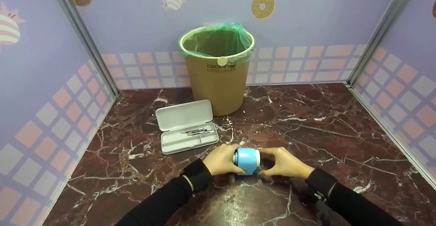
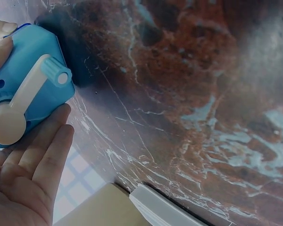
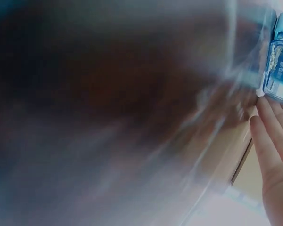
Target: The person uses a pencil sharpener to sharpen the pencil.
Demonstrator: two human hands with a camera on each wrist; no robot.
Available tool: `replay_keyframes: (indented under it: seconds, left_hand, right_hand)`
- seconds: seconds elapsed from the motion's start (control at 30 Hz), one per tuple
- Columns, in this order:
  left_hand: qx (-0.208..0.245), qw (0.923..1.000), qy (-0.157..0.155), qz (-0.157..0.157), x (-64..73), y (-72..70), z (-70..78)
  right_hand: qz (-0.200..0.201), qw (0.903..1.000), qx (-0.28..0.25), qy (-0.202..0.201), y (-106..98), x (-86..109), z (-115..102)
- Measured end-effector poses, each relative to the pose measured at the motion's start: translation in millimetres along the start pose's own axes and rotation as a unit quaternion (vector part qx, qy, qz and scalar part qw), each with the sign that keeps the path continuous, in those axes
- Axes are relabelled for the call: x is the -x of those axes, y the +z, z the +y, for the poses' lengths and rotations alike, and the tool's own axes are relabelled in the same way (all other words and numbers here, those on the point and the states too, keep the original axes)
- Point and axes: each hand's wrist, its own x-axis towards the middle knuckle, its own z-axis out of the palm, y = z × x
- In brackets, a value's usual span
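A light-blue hand-crank pencil sharpener (image 1: 246, 161) is between the two hands, near the middle of the table. My left hand (image 1: 223, 160) grips its body from the left; the left wrist view shows the white crank (image 2: 29, 89) with its blue knob beside those fingers. At the other end, my right hand (image 1: 286, 163) spans the sharpener between thumb and fingers. A clear shavings drawer (image 3: 279, 70) with pale shavings inside shows in the right wrist view, the right fingertips against its edge. Most of that hand's contact is hidden or cut off.
An open white pencil case (image 1: 189, 143) with several pencils (image 1: 199, 132) lies behind the left hand. Behind it stands a tan trash bin (image 1: 219, 86) lined with a green bag. Patterned walls enclose the marbled table (image 1: 323, 140) at the back and sides.
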Motion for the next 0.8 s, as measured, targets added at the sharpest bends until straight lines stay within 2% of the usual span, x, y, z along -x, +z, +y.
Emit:
replay_keyframes:
  seconds: [0.23, 0.57, 0.7, 0.8]
  left_hand:
    - [0.007, 1.0000, 0.005, 0.000, 0.1, -0.1, -0.2]
    - [0.007, 1.0000, -0.003, -0.001, 0.5, -0.8, -0.2]
    - [0.006, 1.0000, 0.000, 0.006, 0.7, -0.2, 0.3]
    - [0.003, 1.0000, 0.003, 0.008, 1.0, 1.4, 0.7]
  right_hand:
    - [-0.014, 0.9990, -0.036, 0.022, -9.8, 11.4, 9.7]
    - [-0.012, 0.9984, -0.011, 0.055, -29.1, 27.4, 20.0]
    - [0.002, 0.9969, -0.031, 0.073, -37.0, 29.3, 22.2]
    - [0.028, 0.9955, -0.046, 0.078, -46.0, 25.6, 21.5]
